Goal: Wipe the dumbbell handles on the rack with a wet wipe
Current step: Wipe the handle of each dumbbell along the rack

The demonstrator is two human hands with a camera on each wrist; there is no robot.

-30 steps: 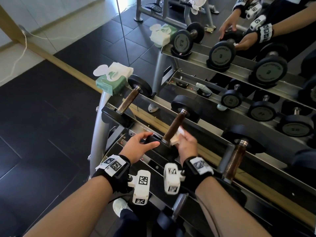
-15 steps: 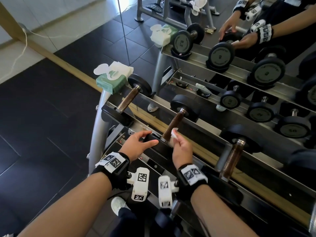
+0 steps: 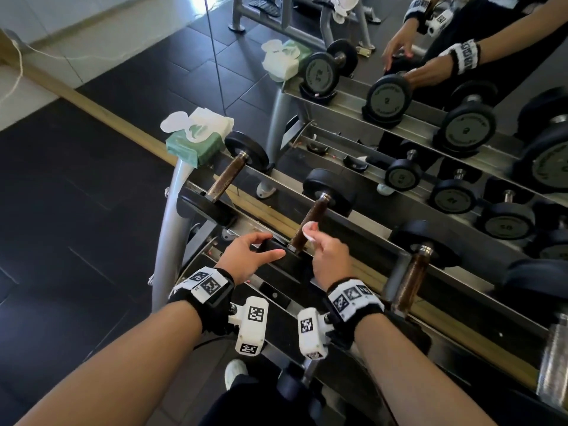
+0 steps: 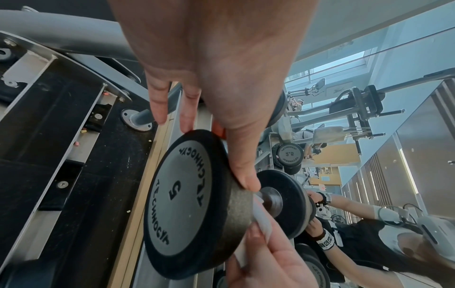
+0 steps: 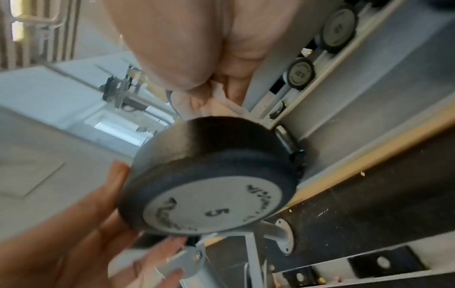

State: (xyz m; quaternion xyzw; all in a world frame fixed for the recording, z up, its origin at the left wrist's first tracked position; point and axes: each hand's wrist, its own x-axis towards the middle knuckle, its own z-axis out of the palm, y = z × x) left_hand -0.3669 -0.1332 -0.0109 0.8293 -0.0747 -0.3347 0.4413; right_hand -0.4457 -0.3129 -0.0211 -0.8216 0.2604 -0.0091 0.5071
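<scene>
Reaching forward over the rack [image 3: 379,238], I have both forearms stretched side by side toward the middle dumbbell [image 3: 310,224], the one marked 5 on its end plate. My left hand [image 3: 246,259] sits on the near end plate of that dumbbell, fingers spread and fairly straight over its rim, thumb lying along the plate's edge toward the handle; it steadies the weight without curling round it. My right hand [image 3: 330,261] is just to the right of the same plate, wrist bent upward, fingers pinching a small white wet wipe [image 3: 309,231] that touches the brown handle just beyond the near plate. From the left wrist camera the wipe [image 4: 262,220] shows as a folded white strip pressed where handle meets plate. The right wrist view is blurred, so I cannot tell my finger positions there.

Left of the middle dumbbell lies another dumbbell [image 3: 227,176] with a brown handle, and to the right a third one [image 3: 413,272]. Beyond the left one, on the rack's far corner, rests a green wipe packet [image 3: 196,139] with its lid open. Farther back is a mirror [image 3: 430,87] reflecting the rack and my arms.
</scene>
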